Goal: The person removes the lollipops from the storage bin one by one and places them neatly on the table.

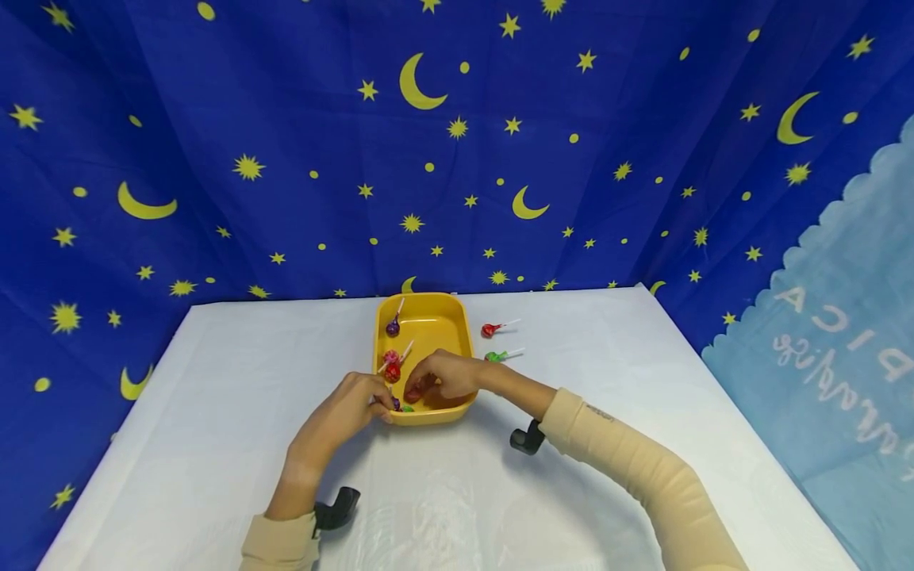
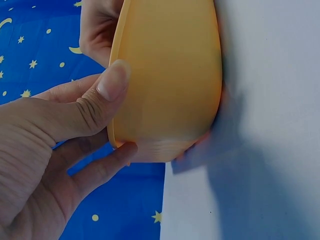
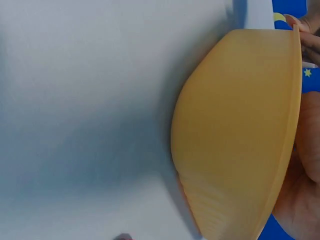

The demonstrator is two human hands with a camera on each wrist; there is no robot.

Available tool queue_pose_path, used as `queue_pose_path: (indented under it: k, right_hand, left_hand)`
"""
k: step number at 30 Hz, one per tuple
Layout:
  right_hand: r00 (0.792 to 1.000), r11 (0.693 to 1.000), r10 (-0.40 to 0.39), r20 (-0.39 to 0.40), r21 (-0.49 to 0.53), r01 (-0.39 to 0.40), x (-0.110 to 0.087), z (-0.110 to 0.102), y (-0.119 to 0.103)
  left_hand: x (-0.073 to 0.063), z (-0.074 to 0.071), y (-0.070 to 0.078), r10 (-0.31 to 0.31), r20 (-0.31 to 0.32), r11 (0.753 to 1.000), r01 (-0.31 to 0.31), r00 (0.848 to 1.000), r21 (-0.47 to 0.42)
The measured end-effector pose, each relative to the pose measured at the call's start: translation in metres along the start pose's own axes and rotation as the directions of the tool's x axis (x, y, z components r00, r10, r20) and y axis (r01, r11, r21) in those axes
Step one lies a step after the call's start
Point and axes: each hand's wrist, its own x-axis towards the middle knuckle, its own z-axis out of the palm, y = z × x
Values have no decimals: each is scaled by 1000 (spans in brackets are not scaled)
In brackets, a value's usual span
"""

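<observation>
A yellow tray [image 1: 428, 305] with raised walls stands on the white table. My left hand [image 1: 350, 408] grips its near-left corner; in the left wrist view the thumb [image 2: 112, 82] presses the outer wall. Inside the tray, my right hand [image 1: 446, 376] has its fingers curled down around a reddish lollipop [image 1: 417, 392], mostly hidden by them. Along the tray's left side lie a purple lollipop [image 1: 393, 326], a pink one and a red lollipop [image 1: 393, 372]. Near the left fingertips are another purple lollipop [image 1: 396, 404] and a bit of green [image 1: 408, 409]. In the right wrist view the tray wall hides the right fingertips.
Right of the tray, a red lollipop [image 1: 489, 330] and a green lollipop [image 1: 496, 357] lie on the white table [image 1: 236, 381]. A blue curtain [image 1: 321, 159] with moons and stars hangs behind; a light-blue cloth [image 1: 842, 381] hangs at right.
</observation>
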Motion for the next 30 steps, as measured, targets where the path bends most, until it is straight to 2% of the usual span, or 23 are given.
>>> queue_pose_path:
  k: [5,12,15,24,30]
  right_hand:
    - [999,997,-8,-48,-82,4,5,3,4]
    - [995,992,7,-102,-129,-20,12,7,9]
    - [993,992,23,-115,-121,-37,14,9,13]
    - [990,995,43,-134,-84,-55,19,9,16]
    - [986,996,75,-148,-44,-82,25,9,16]
  left_hand:
    - [0,0,0,8,-2,1000,-8,1000,-16]
    - [0,0,-2,14,1,1000,-14,1000,-28]
    - [0,0,-2,22,1,999,-22,1000,-32]
    - [0,0,0,-2,-3,1000,3,1000,8]
    - [0,0,-3,28,-7,999,-28,1000,-18]
